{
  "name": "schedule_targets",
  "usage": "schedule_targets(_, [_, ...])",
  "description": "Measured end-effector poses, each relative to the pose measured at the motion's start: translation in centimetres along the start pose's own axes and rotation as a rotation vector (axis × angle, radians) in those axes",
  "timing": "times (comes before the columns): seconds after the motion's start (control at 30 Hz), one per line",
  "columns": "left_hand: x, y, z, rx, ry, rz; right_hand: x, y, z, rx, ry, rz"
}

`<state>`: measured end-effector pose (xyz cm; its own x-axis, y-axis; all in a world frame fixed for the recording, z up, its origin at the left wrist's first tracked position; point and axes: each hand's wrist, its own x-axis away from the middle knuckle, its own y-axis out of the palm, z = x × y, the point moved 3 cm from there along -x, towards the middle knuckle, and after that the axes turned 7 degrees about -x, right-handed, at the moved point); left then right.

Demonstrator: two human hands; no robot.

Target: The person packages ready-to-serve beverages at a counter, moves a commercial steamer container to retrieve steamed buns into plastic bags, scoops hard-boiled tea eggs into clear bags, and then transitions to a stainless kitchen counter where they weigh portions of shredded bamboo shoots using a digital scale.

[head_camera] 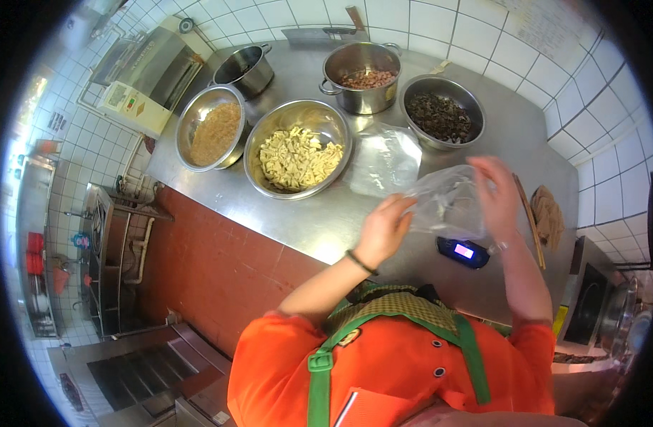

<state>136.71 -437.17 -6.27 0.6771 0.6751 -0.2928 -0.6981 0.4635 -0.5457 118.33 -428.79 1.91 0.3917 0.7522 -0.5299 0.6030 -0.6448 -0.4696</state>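
A clear plastic bag [448, 205] is stretched between my two hands above the steel table. My left hand [384, 227] grips its left edge, and my right hand [497, 200] holds the opposite side, with the fingers partly blurred. Some small pale bits seem to show through the film. Just below the bag lies a dark digital scale [464, 252] with a lit display, close to my right wrist. Flat on the table, beyond my left hand, rests a stack of clear plastic bags [385, 160]. A steel bowl of pale yellow strips [300, 160] stands to its left.
Farther left is a steel bowl of tan crumbly food [217, 133], with a dark steel pot [245, 69] behind. Beyond the bags stand a pot of pinkish pieces [369, 80] and a bowl of dark chopped food [441, 112]. Chopsticks [529, 221] and a brown cloth [547, 213] lie right.
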Motion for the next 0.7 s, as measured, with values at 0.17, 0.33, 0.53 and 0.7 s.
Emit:
schedule_targets(0.17, [4.0, -3.7, -3.5, -0.070, -0.130, -0.047, -5.8, 18.7, -0.1, -0.136, -0.240, -0.640])
schedule_targets(0.33, [5.8, -5.0, -5.8, -0.113, -0.053, 0.052, -7.3, 28.0, 0.9, 0.298, -0.258, -0.954])
schedule_targets(0.53, [6.0, -6.4, -7.4, -0.032, -0.076, -0.084, -6.7, 26.4, -0.1, 0.433, -0.028, -1.410])
schedule_targets(0.7, [4.8, -5.6, -6.6, -0.018, 0.105, -0.145, -6.9, 30.7, 3.2, 0.076, -0.076, -0.911])
